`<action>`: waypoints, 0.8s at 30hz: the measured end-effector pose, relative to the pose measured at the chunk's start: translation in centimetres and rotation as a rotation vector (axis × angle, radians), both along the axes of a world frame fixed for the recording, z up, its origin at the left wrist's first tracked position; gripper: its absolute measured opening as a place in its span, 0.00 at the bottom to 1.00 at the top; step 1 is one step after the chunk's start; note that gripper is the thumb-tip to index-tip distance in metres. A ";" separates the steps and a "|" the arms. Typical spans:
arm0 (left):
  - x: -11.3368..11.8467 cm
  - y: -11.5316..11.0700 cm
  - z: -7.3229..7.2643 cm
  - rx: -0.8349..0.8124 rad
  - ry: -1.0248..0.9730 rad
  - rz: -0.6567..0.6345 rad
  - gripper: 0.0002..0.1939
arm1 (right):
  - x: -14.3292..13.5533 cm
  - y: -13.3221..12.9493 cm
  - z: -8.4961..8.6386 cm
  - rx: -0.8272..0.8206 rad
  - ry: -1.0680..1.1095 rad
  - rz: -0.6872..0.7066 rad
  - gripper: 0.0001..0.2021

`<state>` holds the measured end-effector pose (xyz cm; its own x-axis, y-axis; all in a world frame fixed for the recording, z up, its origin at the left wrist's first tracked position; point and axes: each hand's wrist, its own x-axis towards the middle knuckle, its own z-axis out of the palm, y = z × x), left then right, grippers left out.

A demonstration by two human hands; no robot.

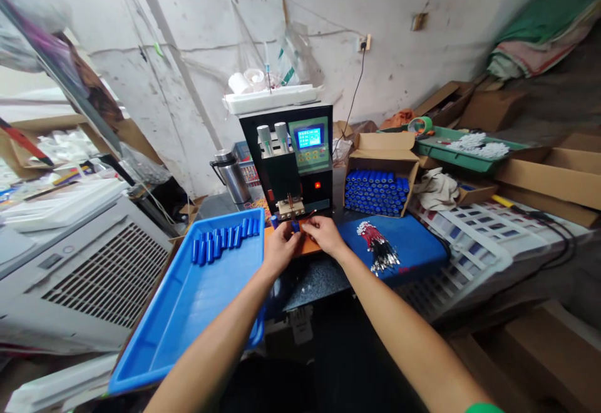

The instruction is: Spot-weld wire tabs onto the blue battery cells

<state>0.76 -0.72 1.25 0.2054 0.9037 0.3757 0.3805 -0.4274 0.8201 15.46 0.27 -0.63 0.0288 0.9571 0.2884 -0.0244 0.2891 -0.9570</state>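
My left hand (280, 247) is closed around a blue cylindrical battery cell (295, 226) at the foot of a black spot welder (248, 131). Beside it, the fingers of my right hand (323, 233) are pinched together, and a thin reddish wire lead (313, 212) shows at their tips. Fingers cover most of the cell and the lead. Just above the cell are the welder's copper-coloured electrodes (290, 203). Another blue cell (274, 221) stands next to my left fingers. Under both hands lies an orange work surface (307, 247).
Several blue cells lie in the blue tray (216, 303) at left. An open carton (380, 145) packed with cells stands right of the welder. Red and black wire leads (375, 244) are heaped on a blue pad (422, 244). A steel jug (232, 175) stands behind the tray.
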 end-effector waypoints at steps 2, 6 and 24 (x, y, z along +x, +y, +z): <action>-0.1 -0.2 0.4 0.013 0.034 -0.007 0.14 | 0.2 -0.2 0.1 -0.037 0.055 0.022 0.14; -1.1 -0.5 1.5 0.088 0.227 0.093 0.13 | 0.4 -0.5 0.5 -0.108 0.141 0.053 0.15; -2.8 -0.9 2.9 0.100 0.505 -0.077 0.09 | 0.7 -0.3 0.4 -0.199 0.340 0.039 0.18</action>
